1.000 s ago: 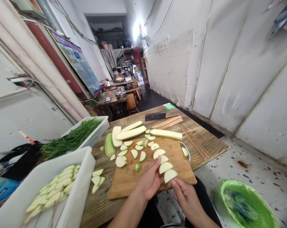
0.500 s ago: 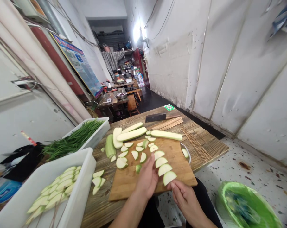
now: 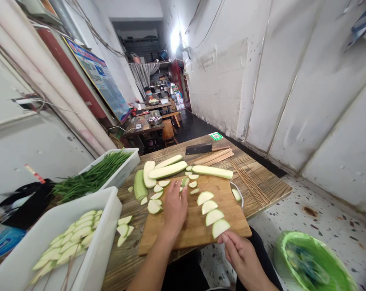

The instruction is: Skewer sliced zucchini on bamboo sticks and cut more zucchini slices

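My left hand (image 3: 174, 207) lies palm down on the wooden cutting board (image 3: 195, 228), fingers stretched over small pale-green squash slices (image 3: 155, 207) near the board's far left. A row of larger half-round slices (image 3: 213, 216) runs down the board's right side. My right hand (image 3: 240, 255) is at the board's front edge, its fingertips pinched together just below the nearest slice (image 3: 221, 227); what they hold, if anything, does not show. Long halved squash pieces (image 3: 167, 169) lie behind the board.
A white tray (image 3: 107, 226) at the left holds skewered slices, and a second tray (image 3: 125, 167) holds green chives. A cleaver (image 3: 198, 148) and bamboo skewers (image 3: 249, 182) lie at the table's far side. A green-lined bin (image 3: 310, 262) stands on the floor, right.
My left hand has moved from the row of large slices up and left across the board to the small slices. My right hand has stayed at the board's front edge.
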